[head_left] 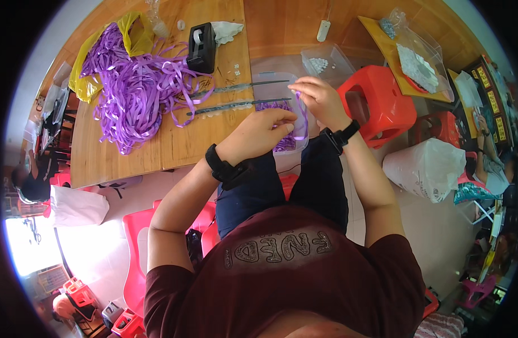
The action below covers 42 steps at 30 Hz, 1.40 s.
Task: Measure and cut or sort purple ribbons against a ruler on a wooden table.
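Two dark thin rods [231, 106] are fixed flat to the wooden table [174, 152] with clear tape, and their ends stick out past its right edge. Beyond the rod ends, my right hand [322, 102] pinches a purple ribbon [303, 115] between thumb and fingertips. The ribbon hangs in a loop toward my left hand [259, 135]. That hand is closed just below the nearer rod's tip, its fingers curled against the thumb; what they grip is hidden. Under both hands, a clear plastic bin [295, 147] holds purple ribbon pieces [284, 143].
A big heap of purple ribbon [129, 101] spills from a yellow bag [84, 84] across the table. Behind the rods stands a black tape dispenser [201, 50]. Red stools [377, 101] and a white sack [425, 169] stand on the right. Other people sit at both sides.
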Available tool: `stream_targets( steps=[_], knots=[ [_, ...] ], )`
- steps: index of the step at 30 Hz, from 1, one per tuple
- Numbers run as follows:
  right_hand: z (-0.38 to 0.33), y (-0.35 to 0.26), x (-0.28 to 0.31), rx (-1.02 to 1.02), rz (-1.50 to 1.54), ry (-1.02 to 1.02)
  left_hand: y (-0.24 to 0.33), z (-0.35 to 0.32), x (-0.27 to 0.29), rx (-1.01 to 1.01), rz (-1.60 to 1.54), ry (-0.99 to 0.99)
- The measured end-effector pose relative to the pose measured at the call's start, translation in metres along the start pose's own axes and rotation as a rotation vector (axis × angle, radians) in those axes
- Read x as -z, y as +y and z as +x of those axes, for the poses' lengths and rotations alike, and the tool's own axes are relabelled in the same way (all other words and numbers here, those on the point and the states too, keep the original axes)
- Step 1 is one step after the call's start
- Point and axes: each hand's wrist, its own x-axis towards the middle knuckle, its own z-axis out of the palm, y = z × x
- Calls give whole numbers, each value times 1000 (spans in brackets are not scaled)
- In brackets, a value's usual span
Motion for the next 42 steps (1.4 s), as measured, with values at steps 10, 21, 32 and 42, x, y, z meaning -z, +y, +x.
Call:
stream_targets(
  steps=[10, 21, 32, 42],
  knots=[
    [55, 24, -23, -46, 186, -134, 0, 11, 52, -25, 266, 134],
    [35, 47, -82, -476, 699, -299, -37, 53, 60, -123, 854, 52],
    [-99, -3, -115, -1125, 941, -368, -12, 48, 55, 67, 808, -15],
    [-169, -57, -109, -1209, 792, -690, -23, 28, 37, -134, 869, 176]
  ],
)
